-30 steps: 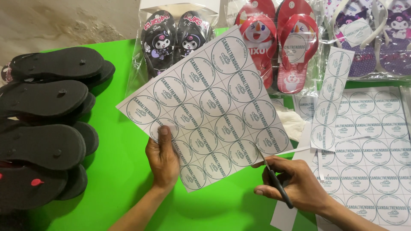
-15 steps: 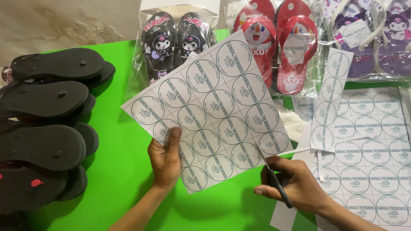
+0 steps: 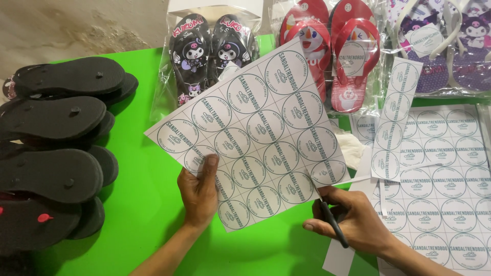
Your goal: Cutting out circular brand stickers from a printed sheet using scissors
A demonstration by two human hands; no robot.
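Landmark for all placements: the sheet of round labels (image 3: 255, 138), held tilted in the air above the table.

1. Green table (image 3: 148, 225). Lies under the sheet and carries everything else.
2. Black sandal soles (image 3: 56, 148). Stacked in overlapping piles, well to the left of the sheet.
3. Bagged printed sandals: a black pair (image 3: 212, 53) just behind the sheet's upper edge, a red pair (image 3: 332, 51) behind its upper right corner, a purple pair (image 3: 445, 46) farther right.
4. Flat label sheets (image 3: 440, 179). Lying on the table right of the held sheet, with a cut strip of labels (image 3: 394, 120) resting across them.
5. Sheet of round labels. White, rows of printed circles, uncut so far as can be seen.
6. Left hand (image 3: 198, 191). At the sheet's lower left edge; thumb on top, fingers closed beneath, pinching the paper.
7. Right hand (image 3: 358, 220). At the sheet's lower right corner, fingers curled shut around the black scissors (image 3: 331, 222).
8. Scissors. Blades meet the sheet's lower right edge; how far they are parted cannot be told.

Step in hand, as judged: starting a cut along a row of circles. The next move calls for keeping the blade line between rows while the left hand holds the paper taut.
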